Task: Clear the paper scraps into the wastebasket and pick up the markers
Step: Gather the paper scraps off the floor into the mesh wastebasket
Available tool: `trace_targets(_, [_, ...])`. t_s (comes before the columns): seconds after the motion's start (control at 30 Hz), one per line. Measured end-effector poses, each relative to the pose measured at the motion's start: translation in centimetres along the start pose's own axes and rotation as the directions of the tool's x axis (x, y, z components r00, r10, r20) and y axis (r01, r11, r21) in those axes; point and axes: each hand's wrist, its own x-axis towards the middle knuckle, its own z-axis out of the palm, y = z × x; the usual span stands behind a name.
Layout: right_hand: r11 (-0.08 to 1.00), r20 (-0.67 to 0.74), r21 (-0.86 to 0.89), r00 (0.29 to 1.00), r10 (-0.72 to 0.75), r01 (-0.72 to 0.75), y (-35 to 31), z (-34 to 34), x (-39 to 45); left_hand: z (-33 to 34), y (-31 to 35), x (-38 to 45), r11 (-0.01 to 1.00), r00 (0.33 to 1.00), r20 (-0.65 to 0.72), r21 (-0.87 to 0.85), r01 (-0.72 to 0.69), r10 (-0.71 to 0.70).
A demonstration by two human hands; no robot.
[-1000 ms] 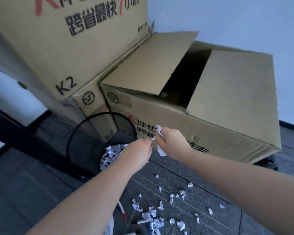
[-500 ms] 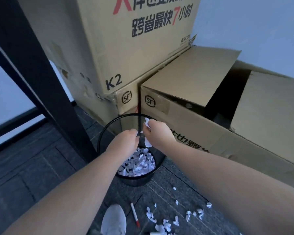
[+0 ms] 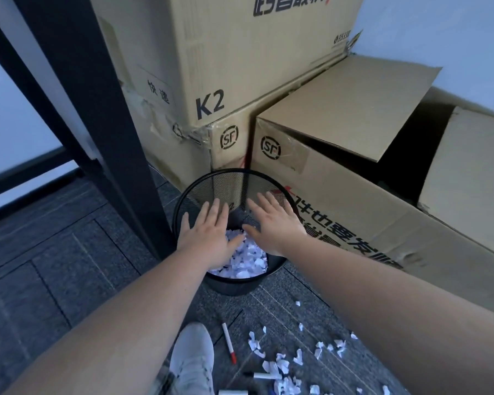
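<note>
I hold both hands flat over the wastebasket (image 3: 234,283), palms down, fingers spread and straight, gripping nothing: left hand (image 3: 208,232) over its left side, right hand (image 3: 274,223) over its right. I judge they sit there so whatever they carry falls inside, onto the heap of scraps (image 3: 246,260) already in it. More paper scraps (image 3: 280,363) litter the carpet near me, to the right. The red-capped marker (image 3: 228,342) lies just right of my shoe (image 3: 194,354), long axis running near to far, cap toward me. Two more markers (image 3: 264,375) lie crosswise nearer.
</note>
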Motion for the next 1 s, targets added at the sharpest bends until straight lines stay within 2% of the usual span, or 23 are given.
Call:
trace_targets(0.37, [0.997, -0.02, -0.083, 1.0, 0.007, -0.008, 0.4, -4.9, -4.4, -5.1, 1.8, -2.8, 0.999, 0.999, 0.0, -0.018, -0.042, 0.042])
trace_targets(0.77, [0.972, -0.113, -0.193, 0.987, 0.113, -0.134, -0.5, -15.1, -15.0, -14.2, 4.6, -11.1, 0.988, 0.984, -0.088, -0.002, -0.154, 0.153])
trace_targets(1.0, [0.969, -0.15, -0.163, 0.975, 0.162, -0.186, 0.3, -15.5, -19.4, -14.1, 7.7, -13.9, 0.972, 0.967, -0.106, 0.062, -0.228, 0.233])
